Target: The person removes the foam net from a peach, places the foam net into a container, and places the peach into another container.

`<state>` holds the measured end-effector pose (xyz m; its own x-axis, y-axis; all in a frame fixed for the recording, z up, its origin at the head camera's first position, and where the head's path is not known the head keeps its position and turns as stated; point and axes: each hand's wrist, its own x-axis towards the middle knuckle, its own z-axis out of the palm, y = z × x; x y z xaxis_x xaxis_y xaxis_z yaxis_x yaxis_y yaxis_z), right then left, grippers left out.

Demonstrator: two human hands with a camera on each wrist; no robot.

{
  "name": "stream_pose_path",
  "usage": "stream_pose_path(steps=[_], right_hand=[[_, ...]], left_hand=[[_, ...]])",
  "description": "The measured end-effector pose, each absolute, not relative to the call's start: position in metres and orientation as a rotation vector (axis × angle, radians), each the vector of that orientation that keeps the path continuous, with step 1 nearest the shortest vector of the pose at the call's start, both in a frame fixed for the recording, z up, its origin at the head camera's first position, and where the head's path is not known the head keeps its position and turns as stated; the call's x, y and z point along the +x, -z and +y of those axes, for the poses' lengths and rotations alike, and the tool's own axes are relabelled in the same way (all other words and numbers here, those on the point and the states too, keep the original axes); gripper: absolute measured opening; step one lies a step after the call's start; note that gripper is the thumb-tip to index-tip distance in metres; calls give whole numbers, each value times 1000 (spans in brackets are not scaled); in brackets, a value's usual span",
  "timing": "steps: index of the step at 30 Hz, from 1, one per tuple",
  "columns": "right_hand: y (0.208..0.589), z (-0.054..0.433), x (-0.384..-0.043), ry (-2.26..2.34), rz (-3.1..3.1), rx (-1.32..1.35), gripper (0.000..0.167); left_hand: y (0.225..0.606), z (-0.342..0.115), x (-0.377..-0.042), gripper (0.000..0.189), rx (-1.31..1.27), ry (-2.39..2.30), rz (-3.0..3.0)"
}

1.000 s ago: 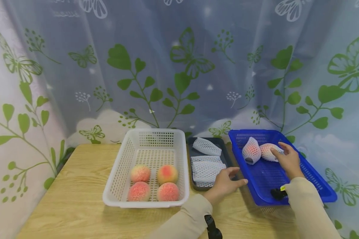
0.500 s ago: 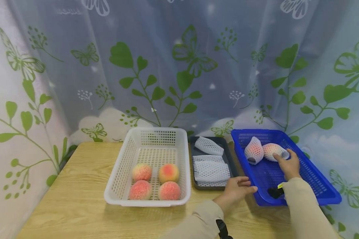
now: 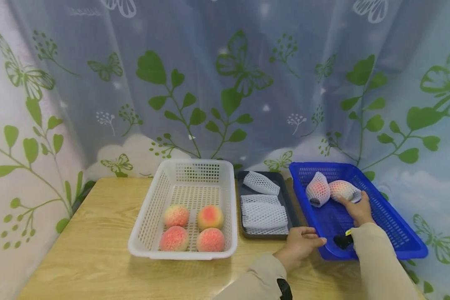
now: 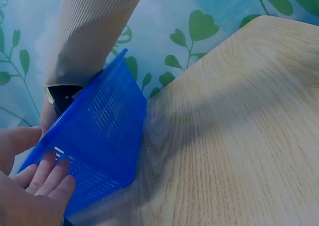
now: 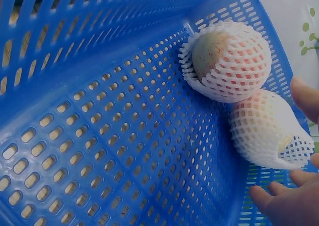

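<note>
hovering around a net-wrapped peach (image 3: 340, 190) at the far end of the blue basket (image 3: 328, 218), the right hand (image 3: 361, 210) is keeping its thumb and fingers apart, grasping nothing; whether a fingertip is touching the net is hard to tell. a second wrapped peach (image 3: 318, 191) is lying just beside the first, on its left. at the basket's near left corner, the left hand (image 3: 299, 248) is holding its fingers loosely extended by the outer wall, thumb near the rim, released rather than clenched. to the left, a dark tray (image 3: 262, 236) is holding loose foam nets (image 3: 264, 216), and past it a white basket (image 3: 181, 255) is carrying four bare peaches (image 3: 174, 239) in its near half. all three containers are standing on the wooden tabletop (image 3: 93, 237).
</note>
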<state>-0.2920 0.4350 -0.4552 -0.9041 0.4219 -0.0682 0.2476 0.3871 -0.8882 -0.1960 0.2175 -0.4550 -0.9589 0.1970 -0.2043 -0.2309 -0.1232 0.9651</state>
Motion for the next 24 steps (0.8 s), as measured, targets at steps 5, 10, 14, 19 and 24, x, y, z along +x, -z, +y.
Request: stream_pose_path(steps=[5,10,14,19,24], right_hand=[[453,434,-294,-1541,-2443,-607,87],[453,434,-294,-1550,-2426,-630,82],[452,435,-293,-1556,-2415,-658,81],[453,436,-293,-1508,-2472,-647,80],[454,436,-293,-1525,-2500,-586,87]], left_hand=[[455,220,-197,22,-65,-2220,1823],[460,221,-199,19,-84,-2262,1716],[461,223,-200,19,-64,-2259,1707],[460,223,-200,19,-65,-2257,1709],[459,223,-199,18,-85,-2249,1695]])
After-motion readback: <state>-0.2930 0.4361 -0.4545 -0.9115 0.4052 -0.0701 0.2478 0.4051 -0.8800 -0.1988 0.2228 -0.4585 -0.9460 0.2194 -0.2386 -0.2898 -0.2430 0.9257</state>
